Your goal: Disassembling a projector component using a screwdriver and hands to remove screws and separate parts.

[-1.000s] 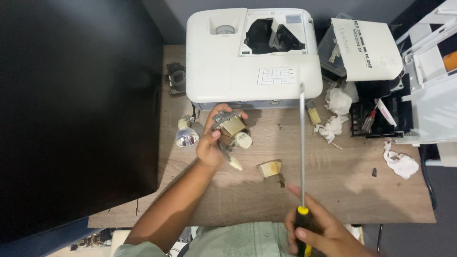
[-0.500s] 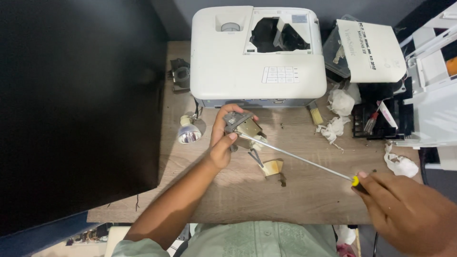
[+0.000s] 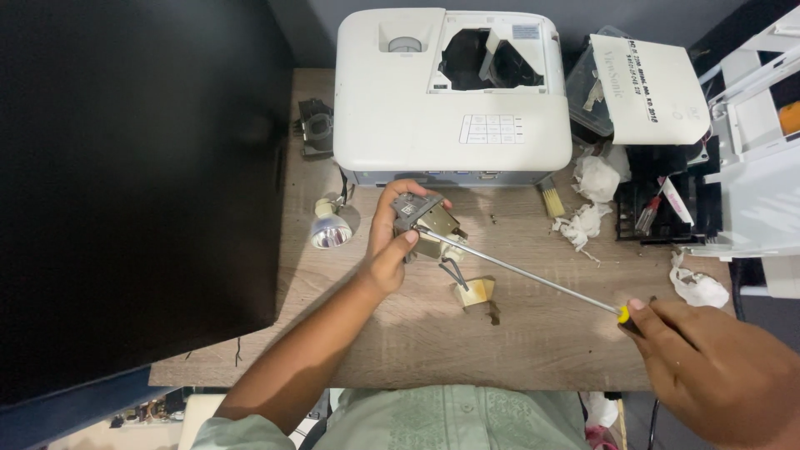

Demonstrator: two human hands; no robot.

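My left hand [image 3: 390, 250] grips a small metal lamp housing [image 3: 425, 223] just above the wooden worktop [image 3: 533, 333], in front of the opened white projector [image 3: 450, 92]. My right hand [image 3: 717, 371] is closed around the yellow-collared handle of a long screwdriver [image 3: 517, 271]. Its shaft runs up and to the left from that hand, tip meeting the housing beside my left thumb. The housing lies well apart from my right hand and is held by my left. A loose bulb reflector [image 3: 330, 232] sits just left of it.
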